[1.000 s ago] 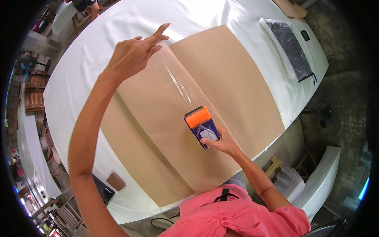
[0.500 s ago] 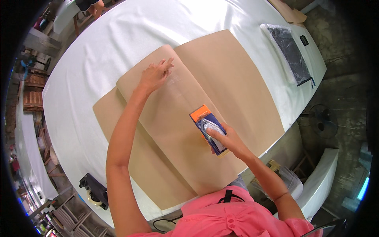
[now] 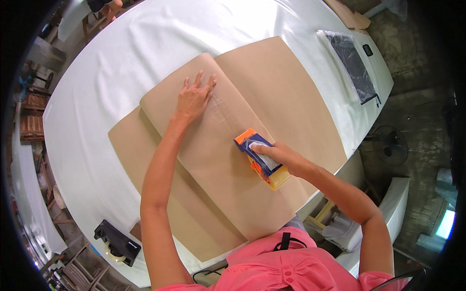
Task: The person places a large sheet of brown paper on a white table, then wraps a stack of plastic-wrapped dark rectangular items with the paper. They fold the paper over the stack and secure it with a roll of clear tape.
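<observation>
A large sheet of brown kraft paper (image 3: 310, 116) lies on the white-covered table, its sides folded inward so that a layered panel runs down the middle. My left hand (image 3: 194, 99) rests flat on the upper part of that panel, fingers spread. My right hand (image 3: 284, 157) grips a blue and orange tape gun (image 3: 259, 151) with a yellowish roll, held over the panel's right edge. A shiny strip of clear tape (image 3: 225, 110) shows on the paper between my left hand and the tape gun.
A black tape dispenser (image 3: 116, 245) with a roll stands at the table's lower left. A dark item in a clear plastic bag (image 3: 352, 68) and a small black device (image 3: 367, 50) lie at the right. Beyond the table are a fan (image 3: 388, 145) and another person's hand (image 3: 112, 8).
My left hand has flattened from a pointing shape and spread its fingers on the paper. The tape gun has tilted, showing more of its yellowish roll, and my right elbow has swung outward.
</observation>
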